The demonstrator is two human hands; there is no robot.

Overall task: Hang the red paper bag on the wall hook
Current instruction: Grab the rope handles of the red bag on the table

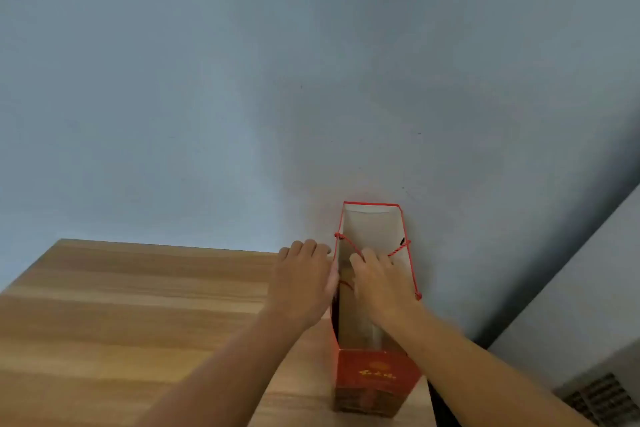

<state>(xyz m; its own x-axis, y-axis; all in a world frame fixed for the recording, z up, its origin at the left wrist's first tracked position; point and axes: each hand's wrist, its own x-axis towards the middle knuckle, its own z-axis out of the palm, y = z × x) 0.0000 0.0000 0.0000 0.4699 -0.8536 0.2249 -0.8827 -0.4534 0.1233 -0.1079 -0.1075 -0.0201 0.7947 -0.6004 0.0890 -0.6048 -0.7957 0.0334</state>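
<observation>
Left grip: our left hand (pixel 303 282) lies flat, fingers spread, against the bag's left side, grasping nothing.
Right grip: our right hand (pixel 379 282) reaches into the bag mouth, fingers curled at a red cord handle (pixel 351 246); whether clenched, we cannot tell.
Bag: the red paper bag (pixel 375 380) stands upright at the wooden worktop (pixel 121 315) corner, touching the grey wall (pixel 311 80).
Room: bare wall above, worktop free leftward.

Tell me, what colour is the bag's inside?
White or pale cream, inside the bag; its rim and cord are red. Head view shows it.
</observation>
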